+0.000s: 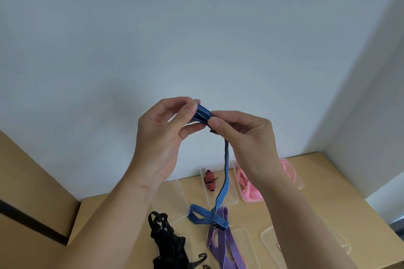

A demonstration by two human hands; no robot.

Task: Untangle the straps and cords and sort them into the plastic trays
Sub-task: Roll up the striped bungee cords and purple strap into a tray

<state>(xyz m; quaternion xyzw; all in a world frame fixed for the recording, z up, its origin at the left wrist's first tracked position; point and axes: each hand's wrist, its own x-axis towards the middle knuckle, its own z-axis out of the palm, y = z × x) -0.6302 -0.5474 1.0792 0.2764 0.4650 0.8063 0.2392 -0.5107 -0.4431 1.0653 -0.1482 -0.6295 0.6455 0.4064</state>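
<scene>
My left hand (pixel 162 135) and my right hand (pixel 247 137) are raised in front of the wall, both pinching a folded bundle of the blue striped strap (pixel 226 178). Its loose end hangs down to the table and loops there over a purple strap (pixel 220 244). A black strap with hooks (pixel 168 244) lies to the left. A red striped strap (pixel 209 180) rests in a clear tray (pixel 231 199). A pink cord (pixel 248 190) fills the tray to its right.
An empty clear tray (pixel 175 194) stands at the back left, another clear tray (pixel 306 247) at the front right. The wooden table (pixel 328 199) meets the white wall at the back. A brown panel rises on the left.
</scene>
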